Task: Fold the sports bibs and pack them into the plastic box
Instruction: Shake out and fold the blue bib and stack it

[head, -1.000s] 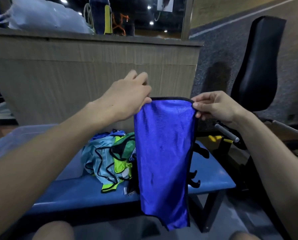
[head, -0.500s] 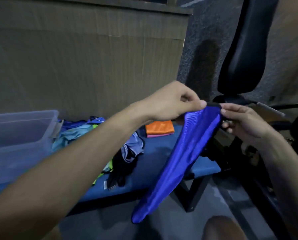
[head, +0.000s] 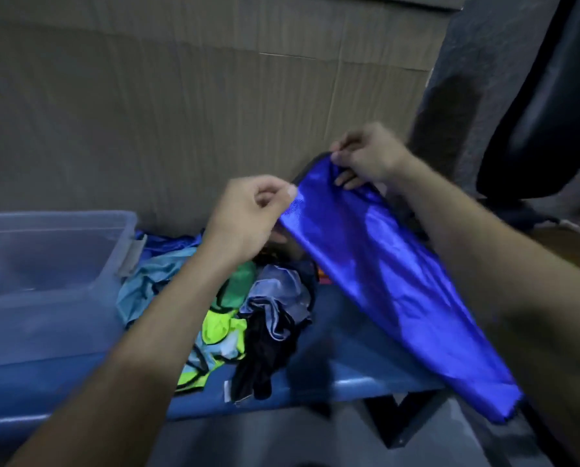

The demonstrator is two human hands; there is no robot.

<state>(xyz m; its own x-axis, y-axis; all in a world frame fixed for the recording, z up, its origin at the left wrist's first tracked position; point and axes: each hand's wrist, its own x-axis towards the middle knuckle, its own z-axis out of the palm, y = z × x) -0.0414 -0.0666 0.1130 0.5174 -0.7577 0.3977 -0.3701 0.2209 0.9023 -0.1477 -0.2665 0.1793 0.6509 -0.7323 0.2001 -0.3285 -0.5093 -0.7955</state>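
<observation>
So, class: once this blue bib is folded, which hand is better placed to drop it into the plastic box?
Probably the left. The left hand grips the blue bib on the side nearest the plastic box, which sits at the bench's left end. The right hand holds the far edge.

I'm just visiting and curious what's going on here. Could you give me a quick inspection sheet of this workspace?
Surface: blue bench, padded top on a dark frame.
Job's things: shiny blue bib held up over the bench; clear plastic box at the bench's left end, contents unclear.
Clutter: heap of loose bibs, light blue, green, neon yellow, black.
Hands: left hand and right hand each pinch the bib's top edge with the fingers.
Cables: nothing seen.
Surroundings: wood-look panel behind; black padded seat back at right.
</observation>
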